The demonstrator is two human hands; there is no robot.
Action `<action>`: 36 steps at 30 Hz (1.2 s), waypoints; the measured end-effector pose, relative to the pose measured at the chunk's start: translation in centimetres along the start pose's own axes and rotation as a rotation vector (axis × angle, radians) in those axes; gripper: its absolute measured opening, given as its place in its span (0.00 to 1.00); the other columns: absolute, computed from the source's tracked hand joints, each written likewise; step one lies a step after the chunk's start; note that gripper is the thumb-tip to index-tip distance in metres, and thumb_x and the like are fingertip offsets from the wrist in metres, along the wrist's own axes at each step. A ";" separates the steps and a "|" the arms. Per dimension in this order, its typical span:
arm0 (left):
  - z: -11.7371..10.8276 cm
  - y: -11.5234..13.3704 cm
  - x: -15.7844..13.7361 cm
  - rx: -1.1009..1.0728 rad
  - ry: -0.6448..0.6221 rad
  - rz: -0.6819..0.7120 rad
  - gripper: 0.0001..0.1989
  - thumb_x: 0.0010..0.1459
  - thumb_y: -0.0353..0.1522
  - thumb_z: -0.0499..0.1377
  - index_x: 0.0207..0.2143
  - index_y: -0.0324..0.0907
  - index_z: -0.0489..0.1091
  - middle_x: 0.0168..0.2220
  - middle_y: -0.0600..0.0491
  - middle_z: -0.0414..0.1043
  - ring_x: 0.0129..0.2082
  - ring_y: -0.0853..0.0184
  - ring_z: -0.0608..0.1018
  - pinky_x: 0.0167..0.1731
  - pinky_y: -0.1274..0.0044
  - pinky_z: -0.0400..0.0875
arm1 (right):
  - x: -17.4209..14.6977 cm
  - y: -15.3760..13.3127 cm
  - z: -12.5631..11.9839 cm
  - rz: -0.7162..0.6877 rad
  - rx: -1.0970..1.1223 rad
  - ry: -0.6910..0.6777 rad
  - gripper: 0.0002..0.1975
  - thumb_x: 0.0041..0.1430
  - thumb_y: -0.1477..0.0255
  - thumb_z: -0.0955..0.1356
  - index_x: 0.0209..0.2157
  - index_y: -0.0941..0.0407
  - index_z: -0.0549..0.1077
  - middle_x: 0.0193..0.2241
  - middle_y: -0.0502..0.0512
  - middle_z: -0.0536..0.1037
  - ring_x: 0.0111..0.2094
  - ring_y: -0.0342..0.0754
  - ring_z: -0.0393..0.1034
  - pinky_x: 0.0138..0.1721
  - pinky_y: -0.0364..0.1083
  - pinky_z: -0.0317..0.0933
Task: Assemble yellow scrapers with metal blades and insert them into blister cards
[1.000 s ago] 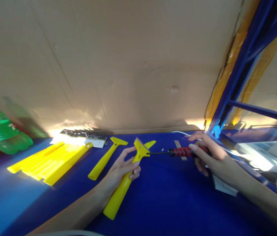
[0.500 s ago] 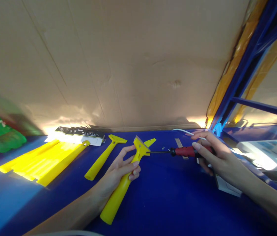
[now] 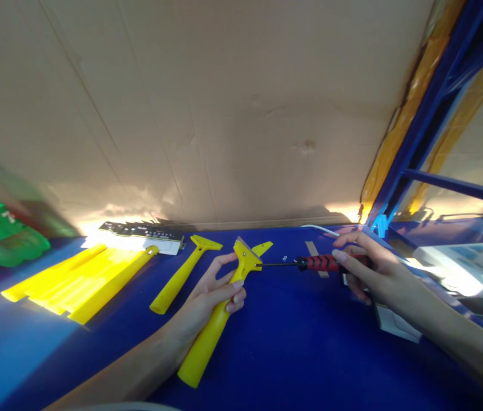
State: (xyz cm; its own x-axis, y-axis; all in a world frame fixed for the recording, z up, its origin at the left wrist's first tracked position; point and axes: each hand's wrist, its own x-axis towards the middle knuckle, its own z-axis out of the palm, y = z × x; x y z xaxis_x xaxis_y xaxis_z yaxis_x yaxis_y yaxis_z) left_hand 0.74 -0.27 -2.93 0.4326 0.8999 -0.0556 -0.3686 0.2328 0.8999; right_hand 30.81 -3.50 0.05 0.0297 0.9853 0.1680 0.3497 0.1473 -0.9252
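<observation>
My left hand [image 3: 216,297] is closed round the neck of a yellow scraper [image 3: 204,349], its wide head tilted up and its handle pointing down toward me. A screwdriver [image 3: 321,263] with a red and black handle lies level in the fingers of my right hand [image 3: 376,268]. Its thin dark shaft reaches left, and the tip meets the side of the scraper's head at a screw. Behind that head, part of another yellow piece [image 3: 264,248] shows. Two tiny pale nuts or rings [image 3: 285,258] lie on the blue table [image 3: 297,342] above the shaft.
Left of my hand lies another yellow scraper [image 3: 177,279]. Several yellow handles [image 3: 91,279] rest side by side near printed cards [image 3: 139,237]. A green bottle [image 3: 5,234] lies far left. A flat strip [image 3: 311,249] sits behind the screwdriver; a blue frame [image 3: 421,120] rises at right.
The screwdriver's handle has turned, showing its black pattern now, and my right fingers have shifted slightly on it. Its tip stays at the scraper's head, which my left hand keeps holding.
</observation>
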 end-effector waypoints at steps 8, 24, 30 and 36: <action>-0.2 -0.2 0.1 -0.036 0.008 0.014 0.31 0.51 0.29 0.74 0.52 0.45 0.61 0.25 0.58 0.72 0.19 0.77 0.67 0.23 0.82 0.53 | -0.2 -0.5 0.1 0.031 0.144 -0.042 0.29 0.57 0.49 0.72 0.51 0.49 0.61 0.36 0.52 0.79 0.23 0.45 0.72 0.18 0.42 0.63; -0.3 0.0 0.3 -0.048 -0.014 0.000 0.32 0.49 0.30 0.75 0.52 0.45 0.64 0.26 0.57 0.71 0.21 0.77 0.66 0.24 0.81 0.51 | -0.4 -1.0 -0.4 -0.076 0.055 -0.070 0.30 0.55 0.52 0.74 0.52 0.49 0.63 0.40 0.53 0.77 0.20 0.41 0.67 0.18 0.44 0.63; -0.5 -0.1 0.2 -0.064 -0.051 -0.036 0.29 0.53 0.29 0.73 0.53 0.46 0.63 0.24 0.58 0.69 0.20 0.77 0.65 0.24 0.80 0.49 | -0.4 -0.4 0.0 -0.009 -0.113 0.071 0.23 0.64 0.48 0.65 0.48 0.51 0.67 0.18 0.41 0.66 0.11 0.41 0.58 0.13 0.43 0.57; -0.6 0.2 0.1 -0.062 -0.052 -0.062 0.28 0.55 0.30 0.71 0.53 0.47 0.62 0.24 0.59 0.68 0.19 0.77 0.65 0.24 0.80 0.50 | -0.5 -0.8 -0.2 -0.033 -0.105 -0.034 0.23 0.63 0.50 0.68 0.50 0.52 0.69 0.26 0.49 0.76 0.18 0.44 0.68 0.19 0.45 0.67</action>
State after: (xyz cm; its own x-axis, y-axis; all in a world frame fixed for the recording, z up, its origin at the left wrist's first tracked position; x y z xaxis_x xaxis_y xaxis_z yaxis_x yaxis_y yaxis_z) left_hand 0.19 0.04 -3.06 0.4975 0.8631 -0.0869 -0.3891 0.3116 0.8669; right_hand 30.75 -4.10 0.76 -0.0149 0.9827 0.1847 0.4459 0.1719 -0.8784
